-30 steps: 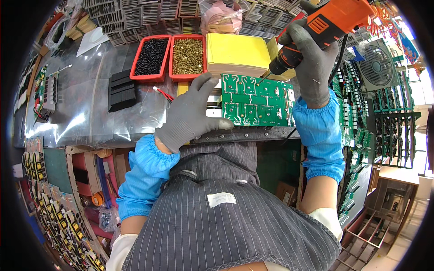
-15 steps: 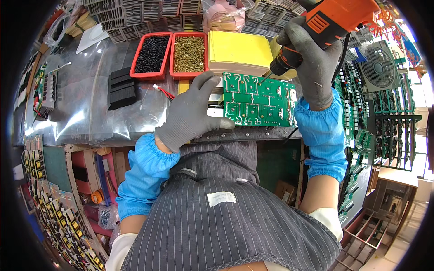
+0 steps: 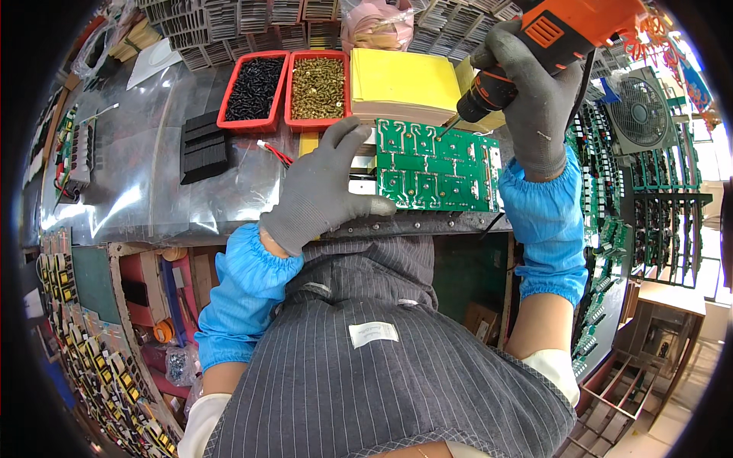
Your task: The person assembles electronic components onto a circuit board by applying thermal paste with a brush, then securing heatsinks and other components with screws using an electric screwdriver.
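A green circuit board (image 3: 431,172) lies solder side up near the bench's front edge. My left hand (image 3: 324,179), in a grey glove, grips its left side, with thumb and fingers spread along it. Metal pieces (image 3: 364,187) show between that hand and the board. Above the board's far right part, my right hand (image 3: 534,107), also gloved, is wrapped round an orange and black power drill (image 3: 546,34). The drill's chuck points down and left. Its thin bit (image 3: 452,122) reaches the board's far edge area, where small brass-coloured screws show.
Behind the board stand a red bin of black screws (image 3: 254,88), a red bin of brass-coloured screws (image 3: 318,88) and a yellow paper stack (image 3: 412,80). Black foam strips (image 3: 205,149) and a red-wired connector (image 3: 273,153) lie left. A fan (image 3: 640,107) and racked boards (image 3: 653,221) are right.
The drill and my right hand have shifted slightly up and to the right. My left hand keeps its place on the board.
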`<act>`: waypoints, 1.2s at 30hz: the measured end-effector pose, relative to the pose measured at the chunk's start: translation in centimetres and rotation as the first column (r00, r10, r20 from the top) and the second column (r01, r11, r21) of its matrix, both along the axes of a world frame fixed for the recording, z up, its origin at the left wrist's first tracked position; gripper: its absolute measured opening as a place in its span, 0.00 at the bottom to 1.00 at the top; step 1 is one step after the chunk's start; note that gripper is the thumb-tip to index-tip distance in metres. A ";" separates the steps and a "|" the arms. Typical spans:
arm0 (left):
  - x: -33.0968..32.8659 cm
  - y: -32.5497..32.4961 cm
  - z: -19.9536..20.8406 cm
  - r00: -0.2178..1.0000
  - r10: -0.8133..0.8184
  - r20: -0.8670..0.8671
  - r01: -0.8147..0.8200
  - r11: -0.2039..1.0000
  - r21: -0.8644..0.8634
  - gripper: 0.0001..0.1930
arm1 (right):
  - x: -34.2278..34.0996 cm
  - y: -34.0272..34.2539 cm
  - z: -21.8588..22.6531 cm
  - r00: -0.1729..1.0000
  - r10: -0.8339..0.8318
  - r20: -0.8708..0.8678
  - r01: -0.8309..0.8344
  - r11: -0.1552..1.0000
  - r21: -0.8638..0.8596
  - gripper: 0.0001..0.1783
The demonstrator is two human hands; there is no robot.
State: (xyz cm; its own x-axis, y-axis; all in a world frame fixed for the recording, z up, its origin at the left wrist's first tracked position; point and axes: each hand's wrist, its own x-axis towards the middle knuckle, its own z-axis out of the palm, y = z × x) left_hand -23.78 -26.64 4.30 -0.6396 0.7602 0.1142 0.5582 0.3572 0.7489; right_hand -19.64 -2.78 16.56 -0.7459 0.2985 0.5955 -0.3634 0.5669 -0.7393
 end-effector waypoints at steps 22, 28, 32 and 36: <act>0.1 0.0 0.2 1.000 0.001 -0.021 -0.002 0.998 -0.065 0.57 | -6.3 1.7 0.0 0.315 0.933 0.177 -0.829 0.361 -0.427 0.35; 0.1 -0.1 0.3 1.000 0.006 0.004 -0.006 0.999 -0.048 0.57 | -3.3 0.6 0.3 0.799 0.511 0.317 -0.420 0.852 -0.312 0.28; 0.0 -0.2 0.1 1.000 0.013 0.026 -0.012 0.998 -0.054 0.57 | -1.3 1.1 0.0 0.880 0.437 0.188 -0.358 0.869 -0.342 0.23; 0.0 -0.1 -0.1 1.000 0.000 0.006 0.000 1.000 -0.024 0.56 | 1.2 0.2 0.0 0.953 0.295 0.067 -0.255 0.903 -0.347 0.27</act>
